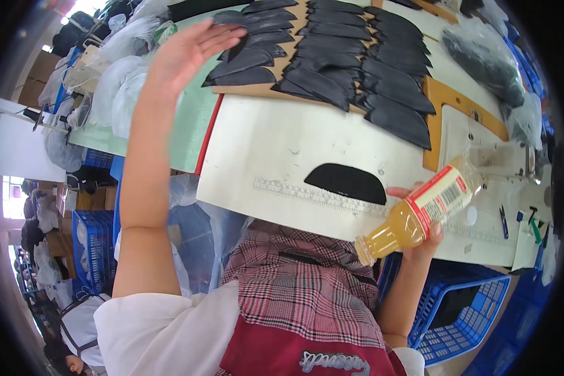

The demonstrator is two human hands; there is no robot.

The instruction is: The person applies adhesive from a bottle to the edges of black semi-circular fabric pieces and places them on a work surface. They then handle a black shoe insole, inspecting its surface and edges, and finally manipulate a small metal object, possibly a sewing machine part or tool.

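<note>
My right hand (427,243) is wrapped round a clear bottle of yellow-orange liquid (398,229) with a red and cream label. The bottle is tilted, its neck pointing down and toward my body. Over at the far left, my left hand (194,51) reaches out with its fingers stretched, their tips against the black curved pieces (247,59). Whether a piece is caught under those fingers I cannot make out. In front of me a single black half-moon piece (346,182) lies on the white table (257,141), along a clear ruler (319,197).
Rows of black pieces (332,47) lie overlapped on brown cardboard (282,94) at the back. A sewing machine (498,156) stands at the right. Blue crates (464,313) sit below the table, and a green-topped surface (191,125) adjoins at the left.
</note>
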